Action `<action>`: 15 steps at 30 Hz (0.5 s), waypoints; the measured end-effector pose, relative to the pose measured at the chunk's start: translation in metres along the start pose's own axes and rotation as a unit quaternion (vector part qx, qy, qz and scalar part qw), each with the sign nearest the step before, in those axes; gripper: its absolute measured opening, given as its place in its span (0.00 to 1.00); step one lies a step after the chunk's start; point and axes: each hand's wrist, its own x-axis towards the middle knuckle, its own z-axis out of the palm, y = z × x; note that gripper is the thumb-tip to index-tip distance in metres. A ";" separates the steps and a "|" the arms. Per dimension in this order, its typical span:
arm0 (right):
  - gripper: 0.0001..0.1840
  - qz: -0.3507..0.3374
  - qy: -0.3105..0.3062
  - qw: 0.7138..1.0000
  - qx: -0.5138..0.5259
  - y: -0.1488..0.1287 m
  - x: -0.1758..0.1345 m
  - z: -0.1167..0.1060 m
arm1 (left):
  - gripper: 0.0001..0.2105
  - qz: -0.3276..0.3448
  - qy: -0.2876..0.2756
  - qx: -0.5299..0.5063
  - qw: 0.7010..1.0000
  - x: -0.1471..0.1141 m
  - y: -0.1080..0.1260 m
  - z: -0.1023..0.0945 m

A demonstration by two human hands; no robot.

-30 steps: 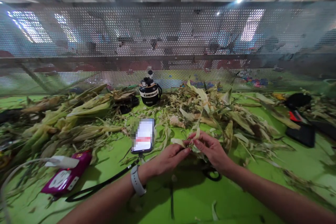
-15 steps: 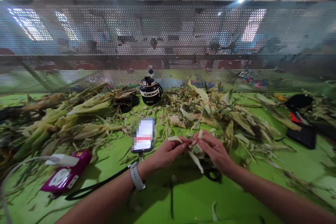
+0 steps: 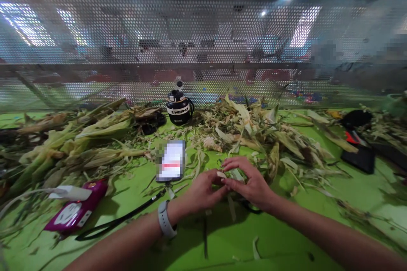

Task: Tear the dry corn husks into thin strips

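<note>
My left hand [image 3: 205, 190], wearing a pale watch on its wrist, pinches a small pale strip of corn husk [image 3: 221, 174] between thumb and fingers. From the other side my right hand [image 3: 249, 182] meets it, thumb and fingers apart around the strip; the thumb tip is close to the left fingertips, and whether it touches the strip I cannot tell. Under the hands hangs or lies another pale strip, blurred. A black loop [image 3: 252, 208], like a scissors handle, shows partly beneath my right hand. Beyond the hands spreads a heap of shredded corn husks [image 3: 244, 123].
A lit phone [image 3: 171, 161] on a black strap lies left of my hands. Farther left are a magenta power bank [image 3: 78, 209] with a white plug and more husks [image 3: 95, 135]. A black ENERGY jug [image 3: 179, 108] stands before the perforated metal screen [image 3: 203, 29]. At right lies a dark phone-like slab [image 3: 359, 159].
My right hand's fingers have spread from a pinch. The long pale strip that hung between the hands now shows lower and blurred. The view has shifted slightly.
</note>
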 end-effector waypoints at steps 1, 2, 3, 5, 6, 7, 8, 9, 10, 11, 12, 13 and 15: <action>0.11 0.008 0.000 1.000 -0.001 0.001 0.000 0.000 | 0.08 0.001 0.008 0.004 1.000 -0.001 -0.001 0.001; 0.10 0.016 0.001 1.000 -0.002 0.002 -0.001 0.001 | 0.08 0.005 0.013 0.009 1.000 -0.001 -0.001 0.002; 0.09 0.023 0.003 1.000 -0.002 0.004 -0.001 0.002 | 0.08 0.014 0.016 0.013 1.000 -0.001 0.000 0.003; 0.06 0.038 0.002 0.999 0.001 0.008 0.000 0.004 | 0.08 0.034 0.014 0.007 0.999 -0.002 0.002 0.004; 0.06 0.053 -0.002 0.999 0.006 0.009 0.000 0.006 | 0.08 0.039 0.008 -0.008 0.999 -0.002 0.004 0.004; 0.07 0.073 -0.002 0.997 0.011 0.008 0.001 0.007 | 0.08 0.036 -0.001 -0.037 0.999 -0.001 0.005 0.004; 0.07 0.094 0.004 0.995 0.016 0.005 0.001 0.007 | 0.09 0.023 -0.011 -0.080 0.996 -0.001 0.007 0.003; 0.08 0.105 0.018 0.994 0.019 0.000 0.001 0.005 | 0.10 0.002 -0.018 -0.132 0.991 0.000 0.009 0.001; 0.09 0.102 0.042 0.994 0.018 -0.008 0.000 0.002 | 0.11 -0.023 -0.023 -0.183 0.983 0.000 0.010 -0.001; 0.12 0.091 0.072 0.993 0.015 -0.017 -0.003 -0.003 | 0.12 -0.044 -0.023 -0.226 0.973 0.001 0.012 -0.003; 0.15 0.055 0.103 0.993 0.008 -0.027 -0.007 -0.011 | 0.13 -0.064 -0.017 -0.257 0.964 0.001 0.012 -0.006; 0.19 0.026 0.130 0.991 0.001 -0.037 -0.013 -0.020 | 0.14 -0.076 -0.011 -0.274 0.959 0.002 0.012 -0.008; 0.23 0.021 0.157 0.987 -0.011 -0.050 -0.025 -0.039 | 0.14 -0.096 -0.005 -0.312 0.945 0.003 0.010 -0.011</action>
